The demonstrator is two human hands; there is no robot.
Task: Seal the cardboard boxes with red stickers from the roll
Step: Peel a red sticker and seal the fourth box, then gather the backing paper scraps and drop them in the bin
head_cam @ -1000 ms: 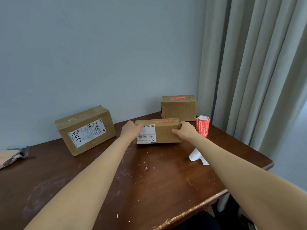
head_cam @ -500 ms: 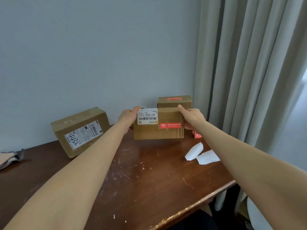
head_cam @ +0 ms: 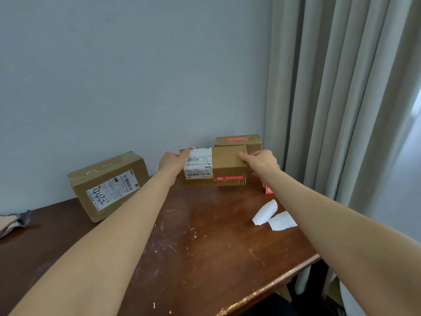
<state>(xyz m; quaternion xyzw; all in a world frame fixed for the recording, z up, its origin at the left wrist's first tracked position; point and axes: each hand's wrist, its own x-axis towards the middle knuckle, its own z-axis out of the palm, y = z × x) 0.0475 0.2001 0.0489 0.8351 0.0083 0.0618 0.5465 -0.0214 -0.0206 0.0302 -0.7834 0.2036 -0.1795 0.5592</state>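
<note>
I hold a small cardboard box (head_cam: 227, 165) just above the far side of the table, tilted toward me. It bears a white shipping label and a red sticker along its lower front edge. My left hand (head_cam: 170, 160) grips its left end and my right hand (head_cam: 259, 160) grips its right end. Behind it stands a second box (head_cam: 250, 142) with a red sticker on top. A larger box (head_cam: 107, 185) marked 4452 lies at the left against the wall. The red sticker roll (head_cam: 268, 189) shows only as a sliver behind my right wrist.
Two white backing papers (head_cam: 273, 216) lie on the brown wooden table (head_cam: 205, 247) at the right. A folded cloth (head_cam: 13, 222) sits at the left edge. Grey curtains (head_cam: 341, 99) hang on the right, and a pale wall rises behind the table.
Both hands lifted the small box off the table and turned it over, so the red sticker went from its top to its lower front edge. The label now faces up.
</note>
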